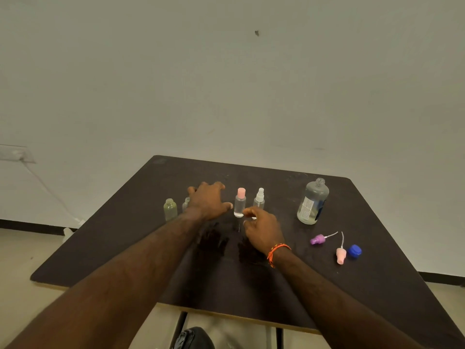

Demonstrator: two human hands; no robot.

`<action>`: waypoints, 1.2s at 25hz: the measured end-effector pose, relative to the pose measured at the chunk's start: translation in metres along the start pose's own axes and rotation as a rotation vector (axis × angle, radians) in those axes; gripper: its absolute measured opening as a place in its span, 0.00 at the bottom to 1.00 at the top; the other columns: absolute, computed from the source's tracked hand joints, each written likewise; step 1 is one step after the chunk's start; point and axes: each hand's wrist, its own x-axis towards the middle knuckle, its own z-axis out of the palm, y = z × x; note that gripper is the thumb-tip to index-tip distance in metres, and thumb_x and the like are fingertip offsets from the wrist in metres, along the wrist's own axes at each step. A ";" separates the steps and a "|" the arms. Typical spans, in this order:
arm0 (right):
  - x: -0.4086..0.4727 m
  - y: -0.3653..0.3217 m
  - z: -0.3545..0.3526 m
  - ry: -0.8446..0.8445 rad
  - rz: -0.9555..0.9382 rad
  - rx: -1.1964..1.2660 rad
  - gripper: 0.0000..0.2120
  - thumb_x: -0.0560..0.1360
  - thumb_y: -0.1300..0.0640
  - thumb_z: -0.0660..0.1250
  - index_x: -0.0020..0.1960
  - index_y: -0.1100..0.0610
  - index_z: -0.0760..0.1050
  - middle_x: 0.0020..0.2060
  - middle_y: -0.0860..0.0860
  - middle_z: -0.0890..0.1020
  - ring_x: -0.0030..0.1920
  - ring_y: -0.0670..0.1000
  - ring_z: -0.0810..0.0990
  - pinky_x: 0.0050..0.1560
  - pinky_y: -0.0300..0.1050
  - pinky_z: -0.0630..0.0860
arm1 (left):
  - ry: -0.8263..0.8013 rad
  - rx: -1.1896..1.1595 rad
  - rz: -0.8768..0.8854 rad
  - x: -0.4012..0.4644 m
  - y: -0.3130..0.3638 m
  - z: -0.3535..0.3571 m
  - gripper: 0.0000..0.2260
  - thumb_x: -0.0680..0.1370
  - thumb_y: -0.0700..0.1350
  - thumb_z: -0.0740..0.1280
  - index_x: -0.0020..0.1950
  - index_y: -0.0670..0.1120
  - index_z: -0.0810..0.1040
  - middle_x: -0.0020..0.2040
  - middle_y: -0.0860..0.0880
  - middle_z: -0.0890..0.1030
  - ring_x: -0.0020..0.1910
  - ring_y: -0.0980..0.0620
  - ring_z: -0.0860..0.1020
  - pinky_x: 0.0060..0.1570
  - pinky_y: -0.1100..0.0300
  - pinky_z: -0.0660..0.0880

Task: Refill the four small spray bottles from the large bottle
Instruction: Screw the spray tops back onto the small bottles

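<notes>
Lg bottle (312,201) uncapped nr table (100,235) rt edge.

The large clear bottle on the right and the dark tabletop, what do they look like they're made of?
The large clear uncapped bottle looks like transparent plastic, possibly glass: you see liquid through it, a threaded neck and a glued paper label. The dark brown tabletop looks like matte laminate over board, judging by the pale core along its near edge and the scuffed, dull surface.

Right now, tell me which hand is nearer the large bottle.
Right. The right hand lies left of the large bottle, beside the small bottles; the left hand is farther left.
</notes>
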 end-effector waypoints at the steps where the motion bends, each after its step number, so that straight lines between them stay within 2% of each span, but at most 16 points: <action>1: -0.005 -0.003 0.001 -0.015 -0.017 -0.011 0.15 0.75 0.60 0.65 0.59 0.51 0.81 0.57 0.48 0.84 0.58 0.50 0.81 0.62 0.49 0.77 | 0.002 0.026 -0.002 -0.003 -0.006 -0.009 0.30 0.75 0.64 0.70 0.73 0.53 0.71 0.64 0.50 0.80 0.70 0.47 0.72 0.66 0.43 0.61; 6: -0.016 -0.021 0.016 -0.066 -0.125 -0.040 0.14 0.75 0.58 0.65 0.59 0.50 0.79 0.56 0.45 0.83 0.56 0.45 0.81 0.62 0.47 0.77 | -0.011 0.128 -0.081 -0.020 -0.045 -0.039 0.31 0.74 0.65 0.71 0.72 0.52 0.72 0.63 0.49 0.80 0.72 0.46 0.69 0.66 0.42 0.59; 9: -0.017 -0.032 0.028 -0.077 -0.170 -0.045 0.15 0.75 0.57 0.65 0.60 0.50 0.79 0.55 0.45 0.84 0.54 0.44 0.82 0.60 0.45 0.77 | -0.073 0.221 -0.146 -0.025 -0.064 -0.043 0.29 0.71 0.66 0.72 0.66 0.52 0.77 0.60 0.49 0.80 0.69 0.44 0.70 0.65 0.41 0.60; 13: -0.011 -0.033 0.039 -0.102 -0.199 -0.061 0.15 0.75 0.56 0.65 0.61 0.50 0.79 0.55 0.45 0.84 0.52 0.44 0.82 0.58 0.44 0.78 | -0.095 0.307 -0.150 -0.022 -0.073 -0.039 0.19 0.71 0.66 0.73 0.48 0.51 0.80 0.49 0.50 0.82 0.59 0.45 0.76 0.61 0.42 0.61; 16: -0.006 -0.030 0.042 -0.104 -0.199 -0.074 0.15 0.75 0.56 0.66 0.62 0.50 0.79 0.56 0.45 0.84 0.54 0.45 0.82 0.59 0.44 0.78 | -0.091 0.261 -0.101 -0.017 -0.075 -0.037 0.17 0.70 0.63 0.75 0.40 0.51 0.79 0.38 0.54 0.80 0.47 0.48 0.78 0.57 0.44 0.59; 19: -0.005 -0.027 0.043 -0.102 -0.193 -0.072 0.15 0.75 0.56 0.66 0.62 0.50 0.78 0.57 0.45 0.83 0.57 0.46 0.81 0.61 0.46 0.78 | -0.051 0.224 -0.038 -0.020 -0.072 -0.036 0.15 0.69 0.61 0.74 0.40 0.50 0.82 0.37 0.54 0.81 0.43 0.51 0.79 0.52 0.47 0.57; 23: -0.018 -0.019 0.031 -0.076 -0.175 -0.093 0.15 0.75 0.56 0.67 0.61 0.50 0.79 0.57 0.46 0.83 0.57 0.47 0.82 0.61 0.48 0.78 | -0.020 0.176 0.033 -0.033 -0.050 -0.031 0.16 0.70 0.63 0.71 0.40 0.50 0.82 0.38 0.54 0.82 0.42 0.52 0.79 0.53 0.48 0.61; 30: -0.052 0.017 -0.024 0.000 -0.091 -0.200 0.15 0.74 0.55 0.67 0.60 0.51 0.79 0.55 0.49 0.84 0.55 0.51 0.82 0.58 0.50 0.77 | -0.045 0.087 0.186 -0.067 0.029 -0.010 0.16 0.71 0.64 0.70 0.43 0.52 0.82 0.39 0.55 0.82 0.43 0.55 0.78 0.52 0.50 0.61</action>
